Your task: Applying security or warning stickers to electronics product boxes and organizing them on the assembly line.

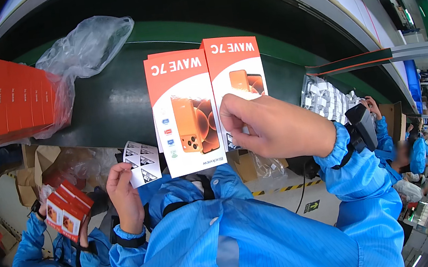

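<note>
Two red-and-white phone boxes lie side by side on the dark bench, printed with orange phones: a left box and a right box. Another box edge shows behind the left one. My left hand pinches a white sheet of black triangular stickers, left of the boxes' near end. Over the lower half of the right box is my right hand, fingers curled and thumb pressed in. A small dark sticker shows below the thumb at the box's near end. Whatever is between those fingertips is hidden.
A row of red boxes stands at the left beside a crumpled clear plastic bag. To the right is a bag of small white pieces. At lower left a co-worker holds red boxes. A metal rail juts in at right.
</note>
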Action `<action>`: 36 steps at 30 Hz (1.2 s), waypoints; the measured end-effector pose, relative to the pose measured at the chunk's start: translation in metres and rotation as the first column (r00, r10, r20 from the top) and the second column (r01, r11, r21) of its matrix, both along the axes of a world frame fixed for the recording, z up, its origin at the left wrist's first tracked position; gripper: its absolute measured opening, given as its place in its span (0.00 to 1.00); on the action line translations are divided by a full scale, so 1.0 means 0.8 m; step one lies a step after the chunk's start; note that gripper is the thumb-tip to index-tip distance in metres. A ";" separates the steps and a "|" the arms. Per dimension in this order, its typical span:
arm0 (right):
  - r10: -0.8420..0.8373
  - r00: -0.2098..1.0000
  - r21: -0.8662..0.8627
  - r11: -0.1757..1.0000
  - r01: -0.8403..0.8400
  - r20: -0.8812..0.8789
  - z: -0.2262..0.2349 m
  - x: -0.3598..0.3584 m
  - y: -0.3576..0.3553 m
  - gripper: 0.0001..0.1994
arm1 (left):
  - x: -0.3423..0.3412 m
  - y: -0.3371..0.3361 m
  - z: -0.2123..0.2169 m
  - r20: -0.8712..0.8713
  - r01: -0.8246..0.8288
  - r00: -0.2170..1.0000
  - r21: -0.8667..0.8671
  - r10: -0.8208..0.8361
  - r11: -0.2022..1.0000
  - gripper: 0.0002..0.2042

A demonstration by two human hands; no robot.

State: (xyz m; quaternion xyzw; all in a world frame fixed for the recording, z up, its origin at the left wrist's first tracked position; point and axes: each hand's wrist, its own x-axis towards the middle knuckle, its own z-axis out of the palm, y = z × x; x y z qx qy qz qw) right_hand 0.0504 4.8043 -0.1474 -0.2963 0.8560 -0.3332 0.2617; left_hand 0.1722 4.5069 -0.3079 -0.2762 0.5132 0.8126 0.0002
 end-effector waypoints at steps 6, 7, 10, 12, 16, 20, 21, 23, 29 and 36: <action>-0.029 0.998 -0.012 1.000 0.028 -0.047 -0.001 0.006 -0.004 0.08 | 0.001 0.002 0.002 -0.010 0.004 1.000 0.022 -0.004 1.000 0.07; -0.030 0.998 -0.014 0.999 0.029 -0.048 -0.003 0.007 -0.004 0.08 | 0.002 0.002 0.001 -0.014 0.003 1.000 0.031 -0.003 1.000 0.06; -0.030 0.997 -0.012 1.000 0.029 -0.068 -0.006 0.009 -0.003 0.08 | 0.003 0.004 -0.003 0.006 -0.009 1.000 0.026 0.009 1.000 0.06; -0.044 0.997 -0.014 0.999 0.043 -0.068 -0.006 0.011 -0.002 0.08 | 0.005 0.005 -0.002 0.004 0.000 1.000 0.030 -0.001 1.000 0.06; -0.056 0.995 -0.025 0.998 0.054 -0.089 -0.007 0.013 -0.002 0.07 | 0.008 0.006 0.003 0.007 0.016 1.000 0.014 -0.016 1.000 0.06; -0.085 0.991 -0.059 0.995 0.079 -0.104 -0.009 0.015 -0.003 0.07 | 0.009 0.008 0.004 0.012 0.016 1.000 -0.006 -0.016 1.000 0.06; -0.086 0.990 -0.057 0.995 0.080 -0.114 -0.009 0.016 -0.002 0.07 | 0.010 0.009 0.004 0.007 0.013 1.000 -0.009 -0.013 1.000 0.06; -0.103 0.990 -0.060 0.993 0.098 -0.096 -0.007 0.016 -0.001 0.07 | 0.012 0.009 0.004 -0.002 0.013 1.000 -0.015 -0.013 1.000 0.06; -0.141 0.984 -0.035 0.990 0.137 -0.110 -0.018 0.015 -0.014 0.08 | 0.029 0.015 0.005 0.021 0.018 1.000 -0.063 -0.017 0.998 0.06; -0.196 0.981 -0.083 0.977 0.194 -0.013 -0.008 0.022 0.000 0.10 | 0.042 0.033 0.032 0.048 0.219 0.976 -0.184 -0.214 0.958 0.06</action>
